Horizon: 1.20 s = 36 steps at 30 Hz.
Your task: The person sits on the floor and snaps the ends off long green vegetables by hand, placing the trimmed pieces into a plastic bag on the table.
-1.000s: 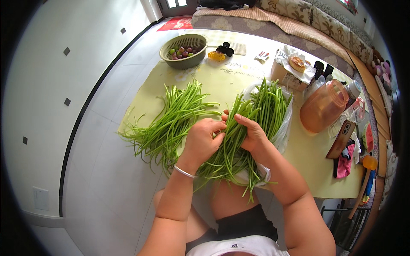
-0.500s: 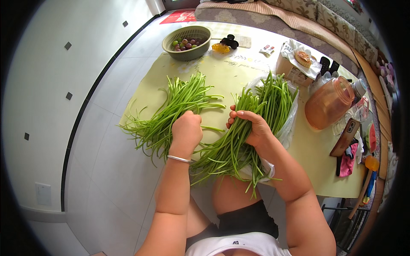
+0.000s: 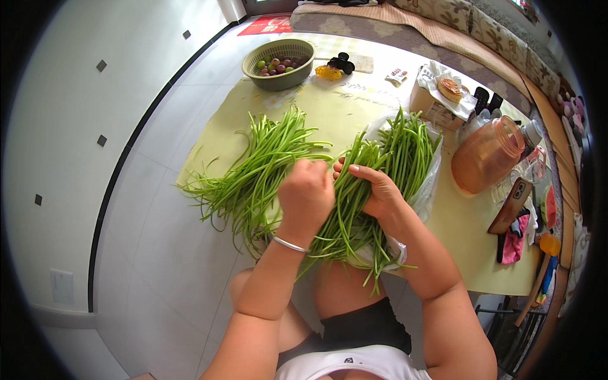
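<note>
Room: pale tiled floor [image 3: 171,221], 1 patterned sofa [image 3: 380,28] past the far edge of the table.
Table: 1, yellow cover [image 3: 456,253], in front of you.
Green stems: 3 groups, each too tangled to count. Loose heap [image 3: 253,168] to the left of your left hand; held bunch [image 3: 354,196] in your right; rear bunch [image 3: 410,145] just beyond your right, on 1 clear plastic bag [image 3: 425,190].
Basket: 1, grey-green [image 3: 278,81], far left, several grapes inside.
Jug: 1, orange [image 3: 478,161], right side.
Left hand: yours [image 3: 307,193], fingers curled in, blurred, beside the held bunch; can't tell if it's pinching a stem.
Right hand: yours [image 3: 380,190], thumb and fingers wrapped around the held bunch, stems hanging toward you.
Phone: 1 [image 3: 510,204], tilted, right edge.
Pastry: 1, round [image 3: 450,90], on paper atop 1 box [image 3: 437,111].
Hair clip: 1, black [image 3: 342,63], right of basket.
</note>
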Motion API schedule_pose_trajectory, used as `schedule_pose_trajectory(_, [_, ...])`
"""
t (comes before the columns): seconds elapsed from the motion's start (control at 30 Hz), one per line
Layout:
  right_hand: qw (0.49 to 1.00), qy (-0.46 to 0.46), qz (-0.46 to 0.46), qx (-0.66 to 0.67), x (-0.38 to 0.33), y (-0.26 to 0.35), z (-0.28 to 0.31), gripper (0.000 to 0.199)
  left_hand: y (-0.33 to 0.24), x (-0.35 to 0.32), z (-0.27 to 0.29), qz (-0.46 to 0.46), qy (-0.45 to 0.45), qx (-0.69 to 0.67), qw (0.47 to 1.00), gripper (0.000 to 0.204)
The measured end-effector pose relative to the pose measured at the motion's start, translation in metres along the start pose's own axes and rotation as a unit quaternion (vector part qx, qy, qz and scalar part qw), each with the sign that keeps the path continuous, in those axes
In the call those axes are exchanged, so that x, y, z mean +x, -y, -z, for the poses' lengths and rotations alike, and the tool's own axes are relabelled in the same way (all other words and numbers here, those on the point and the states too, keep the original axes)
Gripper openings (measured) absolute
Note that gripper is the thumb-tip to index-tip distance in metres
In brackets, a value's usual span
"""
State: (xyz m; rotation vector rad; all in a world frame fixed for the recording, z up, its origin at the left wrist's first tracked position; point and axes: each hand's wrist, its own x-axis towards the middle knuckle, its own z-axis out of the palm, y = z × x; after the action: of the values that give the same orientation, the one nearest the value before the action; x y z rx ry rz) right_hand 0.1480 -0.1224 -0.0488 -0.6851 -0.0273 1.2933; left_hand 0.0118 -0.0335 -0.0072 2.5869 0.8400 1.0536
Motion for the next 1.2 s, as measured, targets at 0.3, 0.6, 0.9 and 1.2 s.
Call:
schedule_pose_trajectory(0.3, [1.000, 0.021, 0.018, 0.003, 0.001, -0.002, 0.006, 0.039, -0.005, -0.001, 0.003, -0.065, 0.058, -0.180, 0.980, 0.011])
schedule_pose_trajectory(0.6, [0.999, 0.030, 0.023, 0.011, 0.003, -0.002, 0.005, 0.041, 0.049, 0.021, 0.016, -0.015, -0.106, 0.102, 0.989, 0.021])
schedule_pose_trajectory(0.9, [0.999, 0.034, 0.015, 0.017, 0.002, -0.002, 0.002, 0.037, 0.079, 0.016, 0.008, 0.010, -0.077, 0.154, 0.985, 0.013])
schedule_pose_trajectory(1.2, [0.997, 0.065, 0.009, 0.043, 0.004, -0.003, 0.009, 0.039, 0.053, 0.021, 0.029, -0.010, -0.117, 0.061, 0.991, 0.014])
